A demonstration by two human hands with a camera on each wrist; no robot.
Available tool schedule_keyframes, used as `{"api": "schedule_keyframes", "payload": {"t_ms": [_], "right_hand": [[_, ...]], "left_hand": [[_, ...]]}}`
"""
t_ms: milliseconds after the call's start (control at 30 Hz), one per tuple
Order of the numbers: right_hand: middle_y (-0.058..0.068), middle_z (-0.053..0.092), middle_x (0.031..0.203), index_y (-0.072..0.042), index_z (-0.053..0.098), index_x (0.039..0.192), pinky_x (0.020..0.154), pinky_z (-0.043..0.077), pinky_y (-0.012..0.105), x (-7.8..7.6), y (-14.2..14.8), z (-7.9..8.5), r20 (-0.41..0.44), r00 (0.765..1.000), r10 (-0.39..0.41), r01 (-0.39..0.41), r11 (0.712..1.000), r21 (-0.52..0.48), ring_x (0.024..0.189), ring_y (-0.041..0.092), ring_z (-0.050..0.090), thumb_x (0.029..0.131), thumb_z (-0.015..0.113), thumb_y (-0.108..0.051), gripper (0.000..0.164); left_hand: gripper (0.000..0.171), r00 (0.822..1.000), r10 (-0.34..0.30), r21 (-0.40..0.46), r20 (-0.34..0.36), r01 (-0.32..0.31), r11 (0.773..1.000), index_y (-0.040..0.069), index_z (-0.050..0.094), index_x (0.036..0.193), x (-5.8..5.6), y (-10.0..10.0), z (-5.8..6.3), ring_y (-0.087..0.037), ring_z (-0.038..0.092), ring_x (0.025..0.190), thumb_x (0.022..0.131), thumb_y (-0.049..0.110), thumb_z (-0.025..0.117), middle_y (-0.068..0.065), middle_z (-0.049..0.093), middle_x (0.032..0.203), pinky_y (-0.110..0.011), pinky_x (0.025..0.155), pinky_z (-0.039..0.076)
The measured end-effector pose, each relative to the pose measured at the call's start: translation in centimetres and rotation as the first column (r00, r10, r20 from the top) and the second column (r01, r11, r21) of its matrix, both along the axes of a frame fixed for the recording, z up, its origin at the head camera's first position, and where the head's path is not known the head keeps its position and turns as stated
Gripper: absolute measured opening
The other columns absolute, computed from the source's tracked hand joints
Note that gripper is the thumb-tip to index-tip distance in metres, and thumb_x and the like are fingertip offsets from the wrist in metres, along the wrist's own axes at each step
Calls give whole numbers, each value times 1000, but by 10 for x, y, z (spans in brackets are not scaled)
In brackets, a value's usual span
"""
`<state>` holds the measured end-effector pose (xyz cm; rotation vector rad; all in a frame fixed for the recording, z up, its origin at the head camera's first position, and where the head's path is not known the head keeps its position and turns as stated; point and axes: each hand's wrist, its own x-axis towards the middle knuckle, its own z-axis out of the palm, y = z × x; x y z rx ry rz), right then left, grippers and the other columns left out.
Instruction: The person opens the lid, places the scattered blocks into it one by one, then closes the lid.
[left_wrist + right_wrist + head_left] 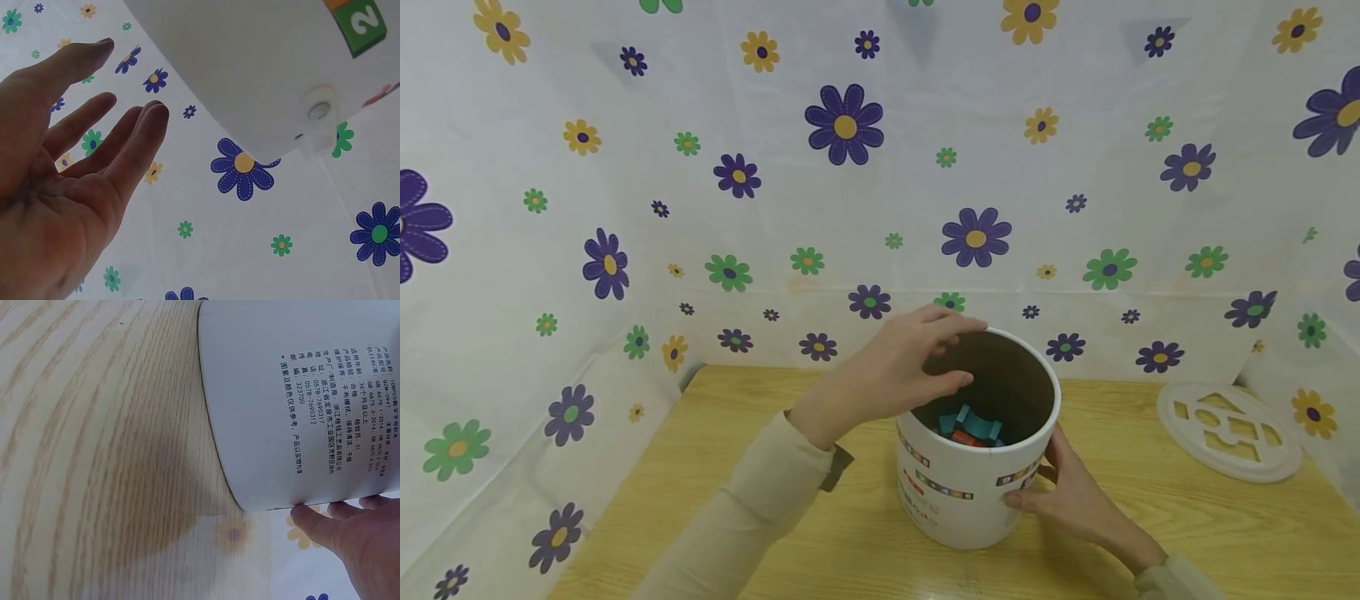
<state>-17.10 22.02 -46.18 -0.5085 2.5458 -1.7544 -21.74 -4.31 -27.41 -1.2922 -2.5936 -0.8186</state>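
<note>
A white bucket (958, 512) with printed number strips stands upright on the table in the head view. Deep inside it lie several blocks, among them a teal arch-shaped block (981, 423) and a red block (967, 439). My left hand (902, 367) is over the bucket's left rim, thumb and fingers spread apart and holding nothing. In the left wrist view its palm faces up beside the bucket wall (250, 69). My right hand (1071, 492) holds the bucket's right side, thumb at the front and fingers farther back. The right wrist view shows its fingertips (304, 515) against the printed wall.
A white round lid (1187, 437) with shaped cut-outs lies at the table's right. The wood-grain table (700, 467) is bounded by a white flowered cloth (880, 192) hanging behind it and at both sides.
</note>
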Motion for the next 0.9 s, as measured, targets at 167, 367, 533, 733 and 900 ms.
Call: {"api": "schedule_keyframes", "payload": {"t_ms": [167,367,533,733,900], "right_hand": [[22,32,161,-19,14,162,102,47,72,0,-1,0,5,1000,1,-1,1000,0,141,52,39,82,85,-21,107],[21,34,161,-21,14,162,102,48,70,0,0,0,1,1000,-5,5,1000,2,140,51,40,82,86,-20,107],[21,35,160,-20,15,163,101,49,69,0,0,0,-10,1000,-6,6,1000,-1,139,50,42,82,85,-19,107],[21,31,162,-19,13,163,102,49,68,1,-1,0,17,1000,-8,8,1000,9,141,51,39,84,85,-21,106],[20,31,162,-20,14,163,102,50,68,1,0,0,17,1000,-12,11,1000,14,141,51,39,84,85,-20,106]], "left_hand": [[48,1000,30,27,2,-30,999,10,62,139,-2,-9,-3,-27,67,118,93,16,76,-10,64,134,-37,97,60],[41,993,113,152,-33,-106,983,8,64,135,-10,-28,-13,-26,67,116,95,16,73,-10,66,132,-36,97,60],[34,961,271,316,-48,-243,917,6,66,130,-21,-45,-38,-24,70,109,97,11,70,-12,71,122,-37,94,61],[39,916,350,304,195,-396,867,8,63,137,-18,-59,-91,-24,69,115,99,15,67,-11,70,127,-41,97,60],[50,906,241,255,349,-339,905,12,57,144,-12,-62,-134,-32,65,124,95,9,68,-10,64,140,-48,102,57]]}}
